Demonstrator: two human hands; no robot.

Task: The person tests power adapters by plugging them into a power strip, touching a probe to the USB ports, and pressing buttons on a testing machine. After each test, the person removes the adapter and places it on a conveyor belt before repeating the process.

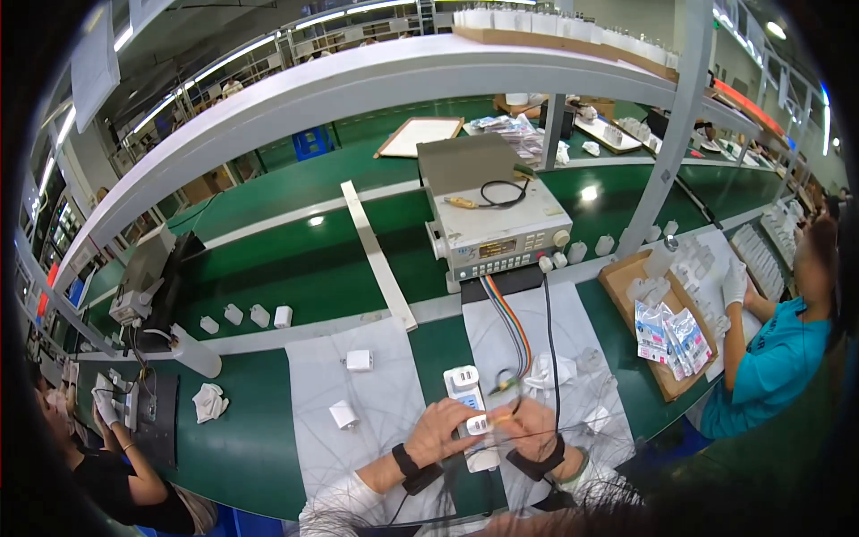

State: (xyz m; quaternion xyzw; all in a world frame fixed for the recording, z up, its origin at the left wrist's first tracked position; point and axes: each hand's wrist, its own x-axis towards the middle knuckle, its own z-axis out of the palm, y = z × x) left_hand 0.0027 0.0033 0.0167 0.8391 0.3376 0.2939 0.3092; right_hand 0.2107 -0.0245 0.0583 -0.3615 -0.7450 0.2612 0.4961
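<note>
My left hand (438,433) pinches a small white charger block (477,425) whose port face points up. The block sits over a white power strip (483,457); whether it is plugged in is hidden. Close on the right, my right hand (530,431) is curled and partly smeared by motion. Its fingers are closed near a thin cable beside the block, but what they hold does not show clearly. Two more white charger blocks lie on the white sheet to the left, one farther away (360,361) and one nearer (343,414).
A bench meter (506,233) stands ahead, with a rainbow ribbon cable (510,318) and a black cable running toward me. On the right is a cardboard tray (617,277) with packets. Crumpled white cloth (210,403) lies left. Co-workers sit on both sides; a shelf spans overhead.
</note>
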